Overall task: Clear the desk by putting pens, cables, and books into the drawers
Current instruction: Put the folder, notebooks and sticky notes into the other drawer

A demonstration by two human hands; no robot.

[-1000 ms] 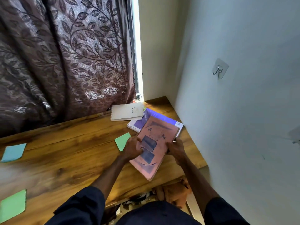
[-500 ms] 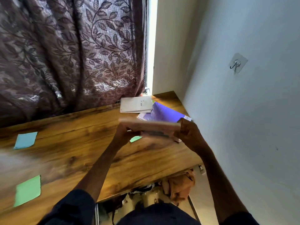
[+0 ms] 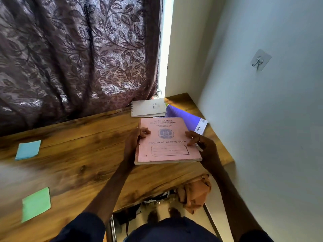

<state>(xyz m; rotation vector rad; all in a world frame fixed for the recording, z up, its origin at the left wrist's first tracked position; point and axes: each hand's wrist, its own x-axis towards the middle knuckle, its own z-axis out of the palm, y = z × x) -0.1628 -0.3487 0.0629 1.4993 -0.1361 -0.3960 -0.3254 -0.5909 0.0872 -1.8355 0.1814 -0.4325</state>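
A pink practical record book is held front cover up over the right end of the wooden desk. My left hand grips its left edge, thumb on the cover. My right hand grips its right edge, fingers on the cover. Behind it lie a purple book and a grey spiral notebook near the back corner. No drawer, pen or cable is in view.
A blue sticky pad and a green sticky pad lie on the desk's left part. A leaf-patterned curtain hangs behind the desk. The wall with a hook closes the right side. Orange cloth sits below the desk edge.
Both hands lifted the pink book off the purple book, turned it over and squared it; its front cover with printed title now faces up. The camera view shifted right.
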